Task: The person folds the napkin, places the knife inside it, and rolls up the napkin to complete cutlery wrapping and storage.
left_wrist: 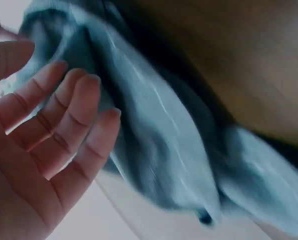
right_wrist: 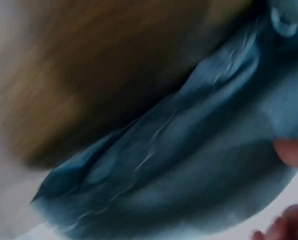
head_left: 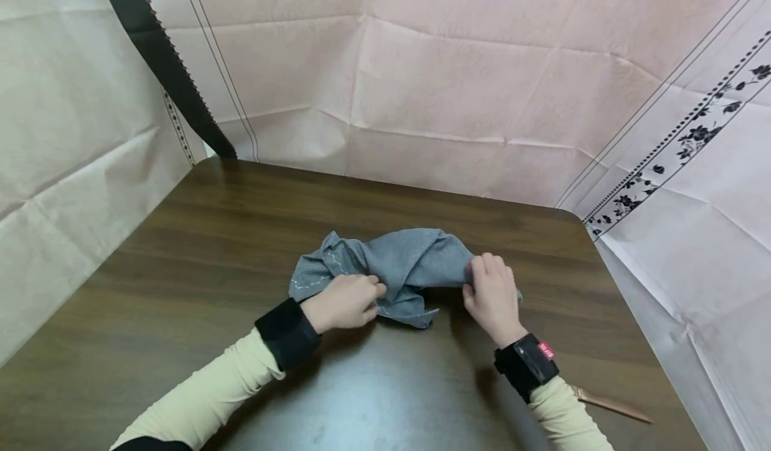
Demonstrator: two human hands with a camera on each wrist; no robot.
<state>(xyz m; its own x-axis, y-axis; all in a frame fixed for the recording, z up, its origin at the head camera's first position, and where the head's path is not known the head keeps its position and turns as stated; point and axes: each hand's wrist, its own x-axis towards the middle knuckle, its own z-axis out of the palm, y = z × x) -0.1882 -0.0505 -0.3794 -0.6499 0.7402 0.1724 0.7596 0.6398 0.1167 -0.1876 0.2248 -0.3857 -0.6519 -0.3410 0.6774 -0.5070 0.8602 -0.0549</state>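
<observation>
1. Head view: a crumpled grey-blue cloth [head_left: 394,263] lies mid-worktop [head_left: 199,270], its right part apparently raised off the surface.
2. It should handle as light, soft and limp, unlikely to slip or break; the white-stitched edges look like the firmest places to take hold.
3. The left grip [head_left: 347,302] is relaxed, fingers gently bent at the cloth's near left folds; contact is hard to confirm.
4. The right grip [head_left: 494,298] appears closed on the cloth's right end, thumb opposite fingers.

Sheet-lined space, home or studio unclear: wood-grain bench [head_left: 199,257] under the left hand [head_left: 346,302] and right hand [head_left: 494,297]; creased sheets [head_left: 446,83], partly floral-bordered, rise beyond them and on both sides.
</observation>
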